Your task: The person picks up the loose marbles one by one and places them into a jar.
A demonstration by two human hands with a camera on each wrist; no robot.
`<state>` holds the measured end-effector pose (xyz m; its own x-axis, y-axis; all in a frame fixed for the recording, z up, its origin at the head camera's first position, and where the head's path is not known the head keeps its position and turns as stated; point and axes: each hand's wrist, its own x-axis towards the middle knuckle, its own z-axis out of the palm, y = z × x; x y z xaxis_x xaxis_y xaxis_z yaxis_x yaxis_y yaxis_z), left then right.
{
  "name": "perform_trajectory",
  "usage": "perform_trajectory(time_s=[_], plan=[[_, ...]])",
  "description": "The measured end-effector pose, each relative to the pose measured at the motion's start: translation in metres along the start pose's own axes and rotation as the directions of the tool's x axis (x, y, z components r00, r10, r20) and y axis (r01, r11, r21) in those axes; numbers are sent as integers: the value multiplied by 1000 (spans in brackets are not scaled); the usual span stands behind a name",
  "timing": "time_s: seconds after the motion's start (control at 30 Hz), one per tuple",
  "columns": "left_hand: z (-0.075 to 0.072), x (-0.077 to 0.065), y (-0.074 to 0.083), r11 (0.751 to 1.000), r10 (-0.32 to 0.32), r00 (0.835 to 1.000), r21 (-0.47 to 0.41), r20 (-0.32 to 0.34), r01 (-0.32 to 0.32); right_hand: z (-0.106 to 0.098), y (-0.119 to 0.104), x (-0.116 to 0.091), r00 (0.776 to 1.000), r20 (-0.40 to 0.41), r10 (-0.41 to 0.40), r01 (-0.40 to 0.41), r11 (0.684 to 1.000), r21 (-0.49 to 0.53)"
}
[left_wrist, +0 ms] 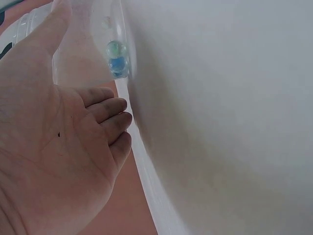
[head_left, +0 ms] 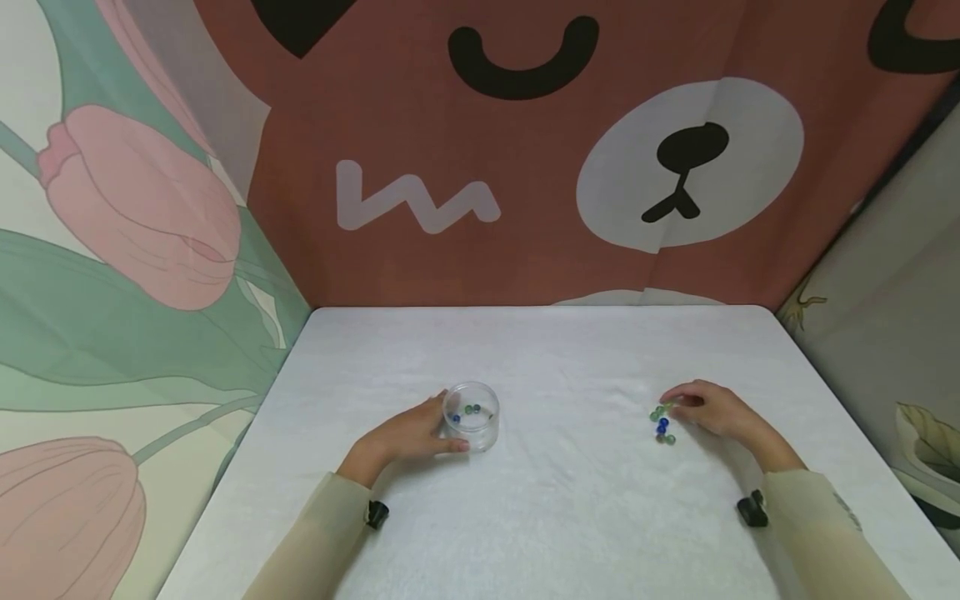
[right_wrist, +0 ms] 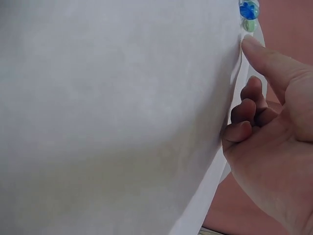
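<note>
A clear round plastic jar (head_left: 483,436) stands on the white cloth, with several green and blue glass marbles (head_left: 468,409) inside. My left hand (head_left: 408,432) holds it from the left, thumb on the near side and fingers on the far side. The left wrist view shows marbles (left_wrist: 116,58) at the jar's bottom, beyond the palm. On the right, several loose green, blue and brownish marbles (head_left: 662,426) lie in a small cluster. My right hand (head_left: 708,408) has thumb and index finger at a green marble at its far end. Whether they pinch it is unclear.
The white cloth-covered table (head_left: 555,517) extends around both hands, ending at a far edge against a brown patterned curtain (head_left: 420,267). A flowered curtain (head_left: 150,333) hangs along the left side. Dark wrist devices (head_left: 752,508) sit at the sleeves.
</note>
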<state>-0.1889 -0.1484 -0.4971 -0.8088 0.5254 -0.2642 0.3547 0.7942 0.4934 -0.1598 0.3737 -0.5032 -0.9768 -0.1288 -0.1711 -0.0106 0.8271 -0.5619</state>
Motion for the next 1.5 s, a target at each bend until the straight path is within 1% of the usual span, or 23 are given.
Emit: perform_trajectory(time_s=[0.13, 0.33, 0.43, 0.67, 0.77, 1.17, 1.3, 1.37, 1.5], plan=[[0, 1, 1, 1000, -3, 1000, 4, 6, 3, -2, -1, 0, 1000, 4, 25, -25, 1000, 8], [-1, 1, 0, 1000, 4, 1000, 7, 6, -4, -5, -10, -1, 1000, -1, 23, -23, 1000, 2], [-2, 0, 1, 1000, 6, 1000, 9, 9, -6, -5, -17, -2, 1000, -12, 4, -4, 1000, 8], [0, 0, 0, 1000, 0, 1000, -6, 4, 0, -4, -32, -5, 1000, 0, -21, 21, 999, 41], [1, 0, 0, 1000, -9, 1000, 2, 3, 9, -2, -38, -5, 999, -10, -48, 48, 998, 46], [1, 0, 0, 1000, -8, 1000, 9, -8, 8, 8, -57, -10, 990, -60, -131, 135, 989, 67], [1, -1, 0, 1000, -7, 1000, 2, -7, 7, 11, -66, -14, 989, -60, -134, 140, 983, 119], [1, -1, 0, 1000, -4, 1000, -1, -8, 4, 13, -72, -16, 992, -54, -117, 124, 977, 173], [1, -1, 1, 1000, -6, 1000, -1, -14, 6, 15, -82, -19, 994, -41, -102, 109, 952, 285]])
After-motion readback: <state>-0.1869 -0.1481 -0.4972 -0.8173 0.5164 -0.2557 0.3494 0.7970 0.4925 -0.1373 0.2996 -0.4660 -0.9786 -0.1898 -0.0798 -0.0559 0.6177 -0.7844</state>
